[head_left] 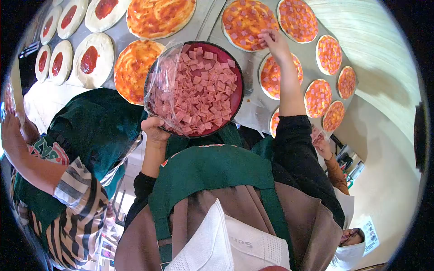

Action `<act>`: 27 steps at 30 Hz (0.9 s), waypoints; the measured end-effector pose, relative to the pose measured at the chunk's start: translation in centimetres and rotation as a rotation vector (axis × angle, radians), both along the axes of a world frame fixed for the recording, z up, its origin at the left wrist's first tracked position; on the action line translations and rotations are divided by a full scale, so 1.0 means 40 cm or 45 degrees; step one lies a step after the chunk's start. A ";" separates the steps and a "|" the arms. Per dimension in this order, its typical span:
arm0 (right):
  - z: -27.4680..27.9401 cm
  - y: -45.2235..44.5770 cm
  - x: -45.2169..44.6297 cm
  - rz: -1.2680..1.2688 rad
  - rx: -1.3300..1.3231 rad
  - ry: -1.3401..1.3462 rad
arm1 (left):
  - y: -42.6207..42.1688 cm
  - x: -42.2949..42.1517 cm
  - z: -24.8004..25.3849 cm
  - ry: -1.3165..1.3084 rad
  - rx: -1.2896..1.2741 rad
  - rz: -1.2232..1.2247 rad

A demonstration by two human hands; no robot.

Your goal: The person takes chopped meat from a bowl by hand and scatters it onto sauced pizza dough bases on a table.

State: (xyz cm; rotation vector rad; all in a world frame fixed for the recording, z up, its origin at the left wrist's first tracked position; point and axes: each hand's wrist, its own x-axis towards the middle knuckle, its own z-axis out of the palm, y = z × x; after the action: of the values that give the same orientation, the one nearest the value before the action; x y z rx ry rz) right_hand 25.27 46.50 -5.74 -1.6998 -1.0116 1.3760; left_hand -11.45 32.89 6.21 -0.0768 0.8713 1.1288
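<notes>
A round red bowl with a dark rim [236, 86] holds many pink square ham pieces [203, 95], and clear plastic film [162, 86] covers its left side. My left hand [155, 128] is closed on the bowl's lower left edge. Over the right edge of a sauced pizza base [246, 25] with scattered ham pieces, my right hand [272, 43] hovers with its fingers partly bent and apart; nothing can be made out in it. Just below this hand lies another ham-topped base [271, 77].
More ham-topped bases [318, 98] cover the metal table's [246, 108] right part. Sauced bases [138, 67] and doughs with sauce blobs [94, 61] lie left. A person in striped sleeves [81, 189] stands left; another person's hand [322, 145] is at lower right.
</notes>
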 end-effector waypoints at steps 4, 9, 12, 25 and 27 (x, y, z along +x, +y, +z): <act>0.001 -0.014 0.019 0.068 -0.006 0.015 | 0.004 -0.005 -0.002 0.020 -0.008 -0.011; -0.010 -0.019 0.039 0.097 -0.012 -0.238 | 0.010 -0.003 -0.007 0.002 0.015 -0.006; -0.020 -0.020 0.051 0.046 0.011 -0.267 | 0.009 -0.003 -0.012 -0.018 0.041 -0.006; 0.000 -0.005 0.021 0.286 0.184 -0.791 | 0.021 0.011 0.013 0.120 0.008 -0.092; 0.002 -0.004 0.014 0.201 0.278 -0.839 | 0.015 0.008 0.001 0.143 0.004 -0.090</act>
State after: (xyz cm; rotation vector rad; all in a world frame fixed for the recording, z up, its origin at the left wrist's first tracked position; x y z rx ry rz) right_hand 25.83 46.35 -5.65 -1.9750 -1.6183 0.7477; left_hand -11.14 33.47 6.23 0.0200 0.9651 1.0764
